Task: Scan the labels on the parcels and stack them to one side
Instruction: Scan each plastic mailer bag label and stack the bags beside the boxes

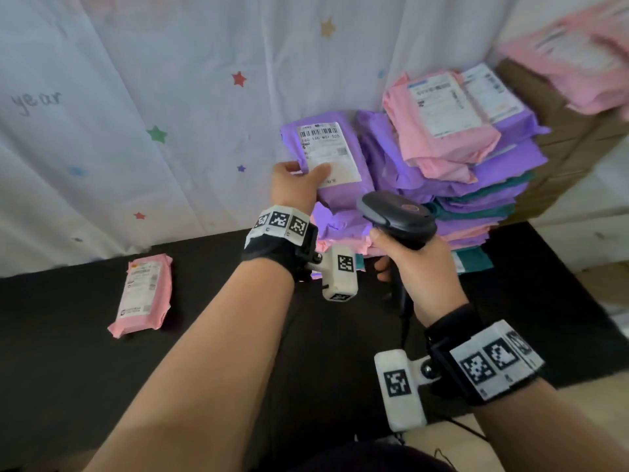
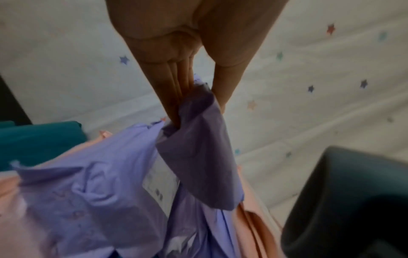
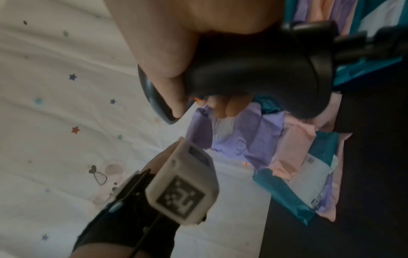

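I'm at the scanning step: my left hand [image 1: 299, 180] pinches the purple parcel [image 1: 326, 165] by its edge, label [image 1: 325, 149] facing me, raised at 12 o'clock. My right hand [image 1: 413, 264] is wrapped round the scanner [image 1: 396, 212], aimed up from 5 o'clock. Next, I'd say: trigger, then lay it by the pink parcel [image 1: 143, 294] at 9 o'clock.

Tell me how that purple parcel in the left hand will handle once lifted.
Probably floppy: the purple parcel is wrinkled film that creases where the left hand pinches its edge. Likely light, since a thumb-and-finger pinch holds it tilted up. The glossy film may slip.
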Available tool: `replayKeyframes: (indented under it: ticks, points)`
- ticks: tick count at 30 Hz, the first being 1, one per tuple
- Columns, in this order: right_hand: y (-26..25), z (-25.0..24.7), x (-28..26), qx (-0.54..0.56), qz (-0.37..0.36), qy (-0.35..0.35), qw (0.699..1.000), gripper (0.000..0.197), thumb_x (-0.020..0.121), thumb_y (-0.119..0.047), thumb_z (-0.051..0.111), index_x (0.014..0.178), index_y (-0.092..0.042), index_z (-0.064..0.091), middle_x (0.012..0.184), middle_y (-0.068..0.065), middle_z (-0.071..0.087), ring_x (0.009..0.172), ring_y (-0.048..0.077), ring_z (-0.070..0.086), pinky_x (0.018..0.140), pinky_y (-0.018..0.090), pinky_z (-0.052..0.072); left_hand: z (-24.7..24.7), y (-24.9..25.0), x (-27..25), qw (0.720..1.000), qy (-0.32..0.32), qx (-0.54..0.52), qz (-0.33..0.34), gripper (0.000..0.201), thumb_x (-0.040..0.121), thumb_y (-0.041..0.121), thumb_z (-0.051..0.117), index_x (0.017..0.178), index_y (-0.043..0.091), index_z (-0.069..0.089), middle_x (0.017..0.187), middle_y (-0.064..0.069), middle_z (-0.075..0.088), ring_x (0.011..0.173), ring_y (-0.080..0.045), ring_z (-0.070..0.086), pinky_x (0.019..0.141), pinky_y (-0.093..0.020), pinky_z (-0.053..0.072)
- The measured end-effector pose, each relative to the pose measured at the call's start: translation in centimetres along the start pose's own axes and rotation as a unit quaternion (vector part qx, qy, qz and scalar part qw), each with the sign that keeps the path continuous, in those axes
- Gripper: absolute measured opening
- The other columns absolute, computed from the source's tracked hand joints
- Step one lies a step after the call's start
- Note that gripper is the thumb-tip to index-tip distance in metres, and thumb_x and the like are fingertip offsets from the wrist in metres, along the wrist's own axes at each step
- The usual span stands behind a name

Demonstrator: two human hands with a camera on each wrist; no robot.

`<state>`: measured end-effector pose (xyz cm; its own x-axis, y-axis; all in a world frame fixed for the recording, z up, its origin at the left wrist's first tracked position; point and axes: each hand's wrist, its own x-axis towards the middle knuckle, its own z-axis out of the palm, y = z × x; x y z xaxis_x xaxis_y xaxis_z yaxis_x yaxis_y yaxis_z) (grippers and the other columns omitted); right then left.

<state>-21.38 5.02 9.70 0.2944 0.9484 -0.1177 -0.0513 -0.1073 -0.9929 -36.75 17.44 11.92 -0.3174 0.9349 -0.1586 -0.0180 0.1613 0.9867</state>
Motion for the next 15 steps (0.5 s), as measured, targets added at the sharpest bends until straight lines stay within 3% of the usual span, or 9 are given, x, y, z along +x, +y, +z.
replayKeyframes:
  ticks: [2, 5, 7, 13, 15]
  points:
    - [0.0, -1.3, 0.6, 0.002, 0.003, 0.012, 1.000, 0.017, 0.082, -0.024, 0.079, 0.093, -0.013, 0.073, 0.057, -0.001, 0.068, 0.051, 0.009, 0.063, 0.044, 0.021, 0.050, 2.2, -0.1, 0.5, 0.999, -0.002, 0.053, 0.002, 0.042, 0.079, 0.021, 0.075, 0.109, 0.011, 0.048, 0.103, -0.007, 0.062, 0.088, -0.024, 0.067, 0.079, -0.036, 0.056]
    - [0.1, -2.9, 1.5, -0.008, -0.004, 0.021, 1.000, 0.007, 0.082, -0.023, 0.079, 0.084, -0.020, 0.072, 0.057, -0.001, 0.068, 0.051, 0.008, 0.063, 0.049, 0.022, 0.053, 4.4, -1.0, 1.2, 0.991, 0.006, 0.132, 0.004, 0.044, 0.082, 0.025, 0.071, 0.116, 0.010, 0.048, 0.097, 0.000, 0.054, 0.076, -0.015, 0.057, 0.068, -0.024, 0.044]
    - [0.3, -3.7, 2.0, -0.016, -0.002, 0.023, 1.000, 0.008, 0.082, -0.025, 0.079, 0.085, -0.021, 0.073, 0.058, 0.000, 0.069, 0.053, 0.009, 0.064, 0.051, 0.025, 0.054, 5.3, -1.3, 1.6, 0.986, 0.012, 0.167, 0.007, 0.044, 0.083, 0.028, 0.070, 0.118, 0.011, 0.049, 0.096, 0.003, 0.053, 0.081, -0.015, 0.053, 0.071, -0.023, 0.040]
    - [0.4, -4.3, 3.0, -0.021, 0.015, 0.012, 1.000, 0.019, 0.082, -0.025, 0.079, 0.097, -0.014, 0.073, 0.062, 0.004, 0.069, 0.054, 0.011, 0.063, 0.056, 0.029, 0.058, 6.2, -1.5, 2.2, 0.974, 0.005, 0.226, 0.030, 0.044, 0.082, 0.035, 0.069, 0.119, 0.016, 0.054, 0.107, 0.002, 0.063, 0.094, -0.019, 0.061, 0.083, -0.029, 0.048]
    - [0.3, -3.9, 3.1, -0.023, 0.015, 0.000, 1.000, 0.012, 0.083, -0.023, 0.077, 0.093, -0.019, 0.072, 0.061, 0.001, 0.069, 0.054, 0.009, 0.063, 0.054, 0.026, 0.057, 5.7, -1.8, 2.4, 0.973, -0.002, 0.228, 0.036, 0.045, 0.084, 0.040, 0.067, 0.120, 0.015, 0.056, 0.113, 0.000, 0.064, 0.091, -0.016, 0.060, 0.078, -0.026, 0.045]
